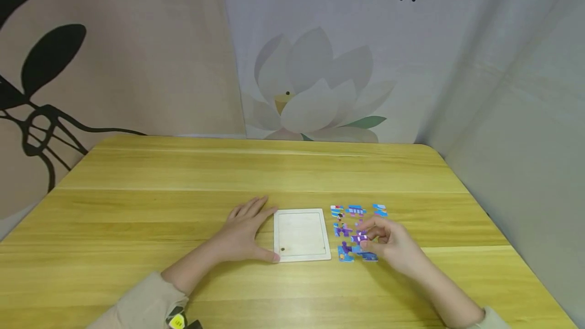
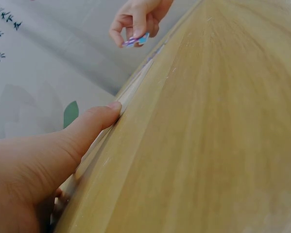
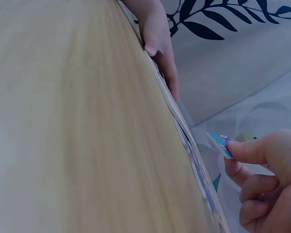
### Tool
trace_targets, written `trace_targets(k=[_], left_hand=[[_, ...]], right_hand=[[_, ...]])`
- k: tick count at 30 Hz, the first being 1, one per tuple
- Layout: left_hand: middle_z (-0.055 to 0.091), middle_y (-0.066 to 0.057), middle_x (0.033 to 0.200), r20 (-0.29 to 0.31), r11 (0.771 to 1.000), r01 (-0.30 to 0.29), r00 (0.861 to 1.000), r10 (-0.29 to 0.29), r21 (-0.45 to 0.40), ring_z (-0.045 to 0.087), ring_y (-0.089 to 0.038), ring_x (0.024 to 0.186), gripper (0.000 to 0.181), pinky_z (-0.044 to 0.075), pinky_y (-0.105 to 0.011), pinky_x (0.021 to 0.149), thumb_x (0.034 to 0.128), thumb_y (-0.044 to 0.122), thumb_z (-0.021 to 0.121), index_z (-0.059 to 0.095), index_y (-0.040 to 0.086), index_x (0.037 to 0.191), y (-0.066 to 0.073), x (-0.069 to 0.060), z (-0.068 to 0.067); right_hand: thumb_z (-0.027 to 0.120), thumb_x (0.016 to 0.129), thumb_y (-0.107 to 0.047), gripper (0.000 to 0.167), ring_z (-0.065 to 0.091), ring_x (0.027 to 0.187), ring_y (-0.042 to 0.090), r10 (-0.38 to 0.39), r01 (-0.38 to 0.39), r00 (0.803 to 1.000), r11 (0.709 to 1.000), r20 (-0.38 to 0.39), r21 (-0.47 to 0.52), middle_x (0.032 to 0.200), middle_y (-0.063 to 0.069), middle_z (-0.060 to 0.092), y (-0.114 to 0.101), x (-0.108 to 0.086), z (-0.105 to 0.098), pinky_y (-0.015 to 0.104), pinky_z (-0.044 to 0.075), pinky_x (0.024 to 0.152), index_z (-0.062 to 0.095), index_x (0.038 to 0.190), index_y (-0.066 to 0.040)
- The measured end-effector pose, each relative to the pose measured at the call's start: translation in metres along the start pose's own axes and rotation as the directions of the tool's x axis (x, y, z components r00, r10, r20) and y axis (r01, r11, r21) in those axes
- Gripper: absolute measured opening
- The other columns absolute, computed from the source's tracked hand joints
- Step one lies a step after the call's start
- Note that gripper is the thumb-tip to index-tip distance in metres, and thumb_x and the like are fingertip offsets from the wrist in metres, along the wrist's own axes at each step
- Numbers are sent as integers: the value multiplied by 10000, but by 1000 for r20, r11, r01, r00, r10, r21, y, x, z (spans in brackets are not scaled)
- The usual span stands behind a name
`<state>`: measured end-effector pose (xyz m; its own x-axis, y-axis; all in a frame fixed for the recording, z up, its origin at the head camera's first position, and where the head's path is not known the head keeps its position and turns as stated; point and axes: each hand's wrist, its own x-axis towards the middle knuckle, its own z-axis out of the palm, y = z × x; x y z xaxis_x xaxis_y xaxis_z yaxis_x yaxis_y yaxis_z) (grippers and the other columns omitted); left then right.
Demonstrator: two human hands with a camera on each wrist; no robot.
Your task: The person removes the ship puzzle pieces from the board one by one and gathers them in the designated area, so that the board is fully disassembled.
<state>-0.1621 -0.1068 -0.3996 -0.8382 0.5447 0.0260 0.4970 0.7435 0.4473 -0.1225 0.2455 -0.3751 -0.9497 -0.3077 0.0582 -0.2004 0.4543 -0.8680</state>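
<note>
A pale wooden puzzle tray (image 1: 301, 232) with a raised rim lies flat on the table. My left hand (image 1: 244, 232) is spread at its left side, with thumb and a fingertip touching the rim. Between thumb and fingers, my right hand (image 1: 390, 242) pinches a purple and blue puzzle piece (image 3: 220, 144), raised above the table. Beneath and beside it lie several loose puzzle pieces (image 1: 346, 253) in blue, purple and pink, right of the tray. The right hand hides part of them.
The wooden table (image 1: 183, 166) reaches back to a curtain (image 1: 320, 65) printed with a flower. Another light curtain (image 1: 516, 105) hangs along the right edge of the table.
</note>
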Motion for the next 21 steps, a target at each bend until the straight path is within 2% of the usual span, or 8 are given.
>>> trace_targets(k=[5,9,12,16,21], left_hand=[[101,-173,1576,-1,1000,-1,1000,1,-6,59,-384,1425,1157,38,-645,1074,620,785,663,297,147,1514,0,0,0],[100,-171,1576,-1,1000,-2,1000,2,-3,58,-381,1426,1160,38,-643,1076,617,789,659,296,149,1514,0,0,-1],[101,-170,1576,0,1000,-2,1000,2,0,58,-378,1427,1163,39,-640,1077,615,794,656,298,149,1514,0,0,0],[102,-169,1576,1,1000,-1,1000,1,-1,57,-376,1427,1165,39,-639,1078,611,796,656,301,148,1513,0,0,0],[105,-171,1575,-1,1000,0,1000,0,-4,60,-380,1426,1167,39,-642,1076,608,789,666,304,145,1511,0,0,0]], right_hand=[[700,820,24,251,608,754,170,3,-3,1000,1000,0,10,919,133,631,6,-7,-13,228,452,524,635,1061,-2],[696,832,4,260,611,777,171,27,-27,1000,1000,-8,5,925,129,633,10,-13,-23,250,486,568,628,1083,15],[689,832,13,267,617,778,167,14,-14,1000,1000,-10,1,957,145,636,13,-17,-29,256,495,582,629,1091,25],[680,834,23,266,617,765,152,-7,7,1000,1000,-9,-11,944,118,652,18,-21,-36,250,480,560,633,1096,20],[677,847,5,262,610,759,149,13,-13,1000,1000,-6,-18,909,81,651,23,-26,-45,261,477,556,627,1104,21]])
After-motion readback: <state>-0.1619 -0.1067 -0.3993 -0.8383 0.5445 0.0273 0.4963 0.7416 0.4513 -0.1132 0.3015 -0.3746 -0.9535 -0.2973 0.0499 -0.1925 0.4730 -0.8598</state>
